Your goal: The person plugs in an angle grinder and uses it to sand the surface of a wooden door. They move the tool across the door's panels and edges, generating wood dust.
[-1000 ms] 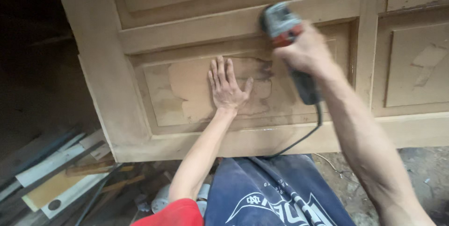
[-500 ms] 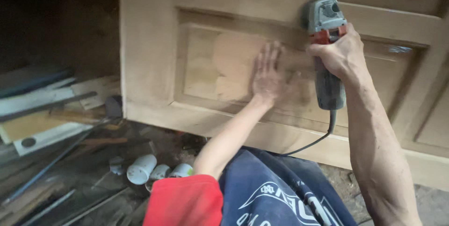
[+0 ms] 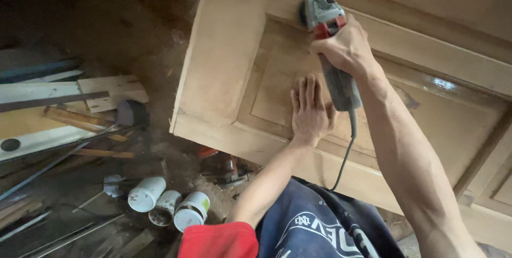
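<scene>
Head view, right hand (image 3: 344, 50) gripping sander (image 3: 326, 39)

I am seeing two bare arms coming up from the bottom of the head view, both uncovered from the upper arm down, with nothing on the wrists. My left hand (image 3: 310, 113) is wearing no glove, ring or watch, and my right hand (image 3: 344, 50) is equally bare. At the left shoulder a bright red short sleeve (image 3: 218, 241) is showing, its hem ending above the elbow. Between the arms a dark navy garment (image 3: 320, 226) is showing, dusted pale in places and carrying a white printed emblem and lettering across the front. The right arm is looking lean and sinewy.
</scene>
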